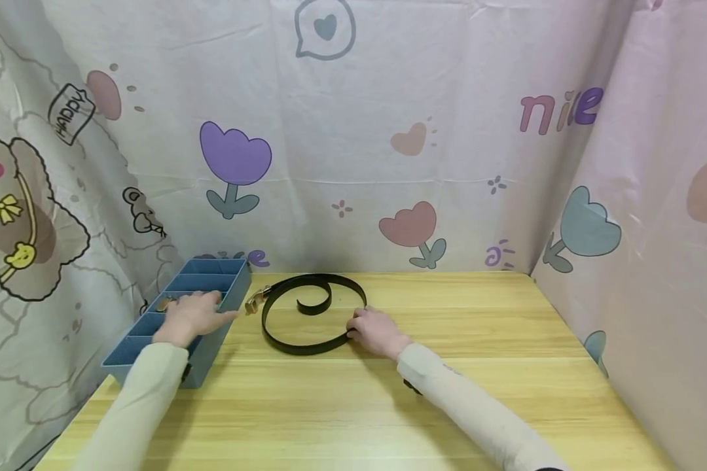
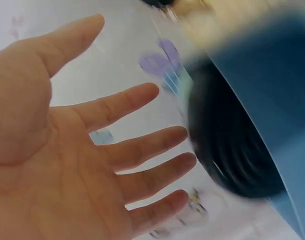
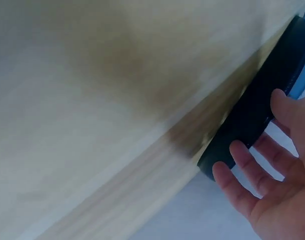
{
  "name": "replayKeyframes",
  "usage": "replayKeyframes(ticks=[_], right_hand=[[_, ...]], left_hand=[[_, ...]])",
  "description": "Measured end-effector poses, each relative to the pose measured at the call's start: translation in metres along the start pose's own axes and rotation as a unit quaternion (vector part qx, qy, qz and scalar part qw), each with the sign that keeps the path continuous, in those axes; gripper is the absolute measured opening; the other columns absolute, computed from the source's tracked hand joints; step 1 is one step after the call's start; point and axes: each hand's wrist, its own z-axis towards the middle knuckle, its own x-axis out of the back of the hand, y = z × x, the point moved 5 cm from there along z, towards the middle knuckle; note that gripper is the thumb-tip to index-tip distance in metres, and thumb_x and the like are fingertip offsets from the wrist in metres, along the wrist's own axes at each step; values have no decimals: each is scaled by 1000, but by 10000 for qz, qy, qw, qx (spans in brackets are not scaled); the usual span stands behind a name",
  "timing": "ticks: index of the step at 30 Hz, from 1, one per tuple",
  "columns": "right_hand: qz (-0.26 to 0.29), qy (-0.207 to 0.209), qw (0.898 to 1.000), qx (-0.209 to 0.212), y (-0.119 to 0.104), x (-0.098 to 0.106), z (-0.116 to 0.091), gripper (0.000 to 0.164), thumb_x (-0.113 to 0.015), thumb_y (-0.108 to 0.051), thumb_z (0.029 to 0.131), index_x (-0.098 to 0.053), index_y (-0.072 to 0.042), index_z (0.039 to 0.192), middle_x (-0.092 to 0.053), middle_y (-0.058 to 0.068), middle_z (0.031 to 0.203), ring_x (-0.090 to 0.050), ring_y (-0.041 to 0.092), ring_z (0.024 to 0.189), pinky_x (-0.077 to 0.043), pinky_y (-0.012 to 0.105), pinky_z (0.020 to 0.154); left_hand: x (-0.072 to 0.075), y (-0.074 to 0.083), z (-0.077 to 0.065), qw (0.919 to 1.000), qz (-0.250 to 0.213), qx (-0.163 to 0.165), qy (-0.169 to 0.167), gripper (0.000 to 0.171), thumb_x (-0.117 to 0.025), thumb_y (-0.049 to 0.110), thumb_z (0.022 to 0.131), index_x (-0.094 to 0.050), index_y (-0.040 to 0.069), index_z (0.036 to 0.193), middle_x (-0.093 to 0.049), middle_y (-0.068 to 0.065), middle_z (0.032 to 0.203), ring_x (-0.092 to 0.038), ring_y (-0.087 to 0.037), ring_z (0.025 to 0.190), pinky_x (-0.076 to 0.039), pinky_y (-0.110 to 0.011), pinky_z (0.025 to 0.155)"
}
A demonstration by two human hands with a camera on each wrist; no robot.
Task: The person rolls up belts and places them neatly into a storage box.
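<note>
My left hand is over the blue divided box, fingers spread and holding nothing. In the left wrist view, the palm and spread fingers of the left hand show beside a dark coiled strap in the box, blurred. A black belt with a gold-coloured buckle lies in a loose loop on the table, standing on its edge. My right hand touches the right side of this loop. Up close, the right hand's fingers and thumb are relaxed against the belt's band.
The wooden table extends to the right and toward the front. Behind it and on both sides hangs a patterned cloth. The box stands at the table's left edge, its compartments in a row. Something gold-brown shows in a middle compartment.
</note>
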Motion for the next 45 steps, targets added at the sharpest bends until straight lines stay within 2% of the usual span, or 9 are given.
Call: replayKeyframes(ticks=[7, 10, 15, 19, 22, 28, 35, 39, 45], right_hand=[[470, -121, 9988, 8, 23, 2, -15, 13, -64, -23, 95, -74, -15, 98, -62, 0, 93, -55, 16, 84, -49, 31, 73], [565, -140, 9983, 24, 32, 4, -23, 14, -64, -24, 95, -75, -16, 98, -62, -2, 92, -55, 15, 84, -48, 30, 73], [622, -143, 9979, -60, 47, 6, -36, 13, -66, -25, 94, -76, -17, 97, -61, -4, 92, -55, 14, 85, -49, 31, 76], [794, -67, 9966, -205, 57, 9, -47, 12, -68, -23, 93, -75, -14, 95, -62, -2, 91, -56, 17, 85, -50, 35, 76], [777, -14, 9960, -431, 68, 11, -54, 12, -68, -24, 92, -74, -14, 93, -63, -2, 90, -58, 17, 85, -51, 36, 74], [645, -19, 9917, -1117, 101, 13, -72, 16, -69, -32, 91, -74, -17, 87, -67, -4, 86, -60, 18, 83, -52, 41, 76], [778, -295, 9670, -2409, 143, 20, -94, 34, -68, -52, 86, -71, -20, 74, -64, -6, 69, -53, 13, 62, -42, 32, 56], [845, -401, 9567, -2755, 163, 22, -107, 41, -67, -57, 85, -71, -18, 72, -62, -5, 65, -50, 14, 60, -38, 30, 52], [1043, -525, 9575, -2639, 192, 32, -130, 42, -69, -56, 84, -72, -17, 70, -60, -4, 62, -48, 14, 60, -39, 30, 57]], left_hand=[[-31, 62, 15, 9969, 89, -782, -98, 65, -64, 51, 88, -57, 2, 130, -59, -25, 125, -56, -48, 111, -46, -62, 87], [-45, 83, 24, 9927, -165, -1189, -123, 55, -69, 40, 87, -58, 4, 128, -59, -22, 128, -57, -42, 114, -47, -59, 91], [-70, 118, 40, 9796, -400, -1966, -124, 46, -66, 23, 91, -57, 4, 132, -48, -26, 140, -50, -45, 125, -41, -58, 103], [-92, 139, 50, 9773, -362, -2050, -392, 45, -60, 17, 94, -54, 9, 138, -32, -24, 154, -37, -49, 136, -35, -61, 107], [-103, 149, 54, 9788, -330, -1959, -503, 48, -61, 19, 95, -52, 11, 141, -29, -22, 157, -34, -47, 138, -33, -60, 108], [-111, 163, 52, 9794, -121, -2001, -247, 36, -62, 30, 96, -62, 10, 126, -49, -16, 140, -48, -42, 126, -40, -59, 102], [-109, 184, 42, 9607, -354, -2749, 125, 15, -61, 23, 97, -72, 13, 98, -59, -2, 95, -56, -21, 88, -47, -40, 80], [-109, 187, 40, 9589, -618, -2766, 103, 17, -60, 22, 97, -74, 12, 97, -61, -1, 91, -55, -15, 79, -48, -36, 74], [-110, 181, 40, 9582, -854, -2731, 64, 23, -59, 29, 98, -75, 12, 97, -65, 1, 89, -58, -13, 81, -50, -36, 78]])
